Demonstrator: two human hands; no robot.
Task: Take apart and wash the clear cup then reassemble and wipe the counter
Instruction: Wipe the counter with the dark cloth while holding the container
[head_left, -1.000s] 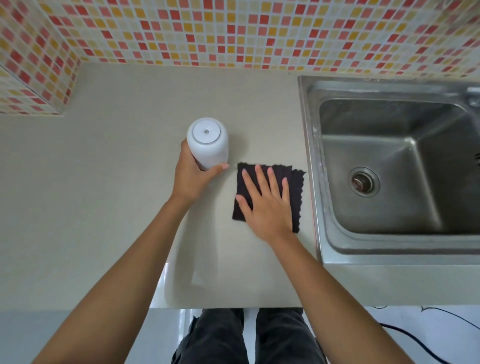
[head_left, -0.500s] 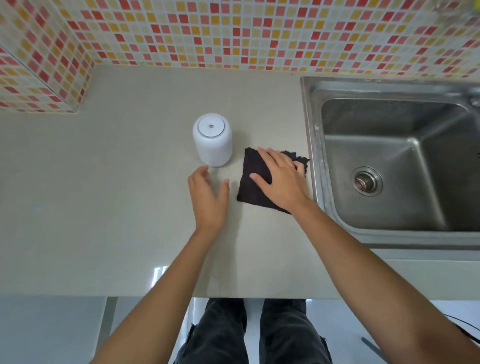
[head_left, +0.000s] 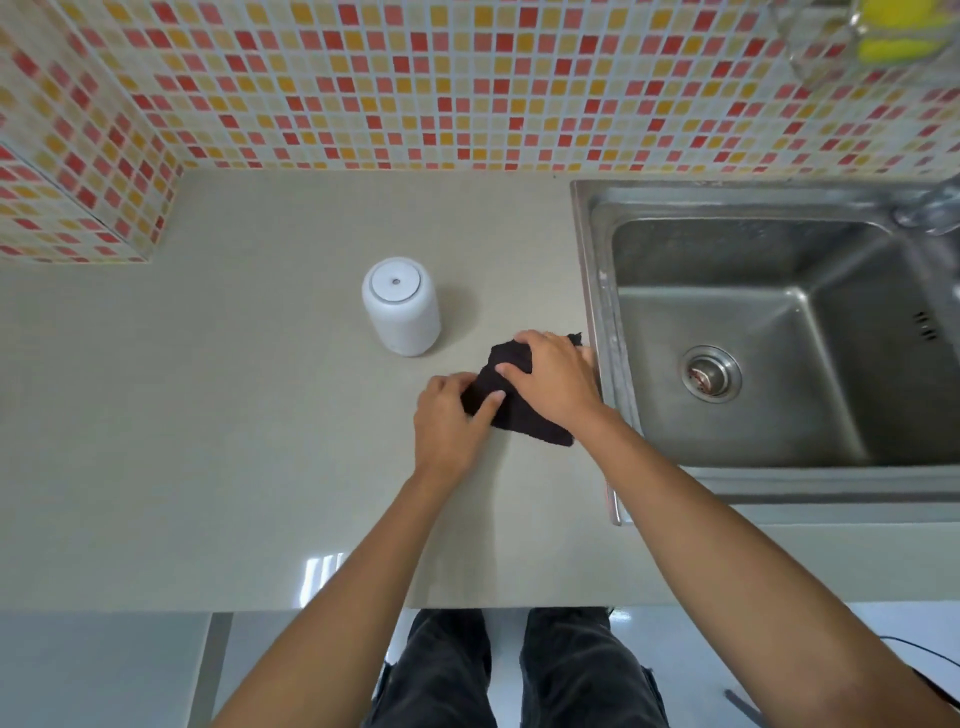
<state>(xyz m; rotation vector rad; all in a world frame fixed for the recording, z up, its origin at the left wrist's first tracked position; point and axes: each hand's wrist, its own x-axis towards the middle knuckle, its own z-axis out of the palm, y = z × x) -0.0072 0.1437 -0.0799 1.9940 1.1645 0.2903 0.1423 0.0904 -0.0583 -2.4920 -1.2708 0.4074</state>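
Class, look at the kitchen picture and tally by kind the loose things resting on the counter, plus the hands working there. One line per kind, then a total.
Cups: 1, the cup
Cloths: 1, the dark cloth
Hands: 2, the left hand and the right hand
Total: 4

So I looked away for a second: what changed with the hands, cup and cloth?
The left hand let go of the white cup and moved right to grip the dark cloth. The right hand, flat before, now bunches the cloth up. The cup stays upright on the counter, the sink empty.
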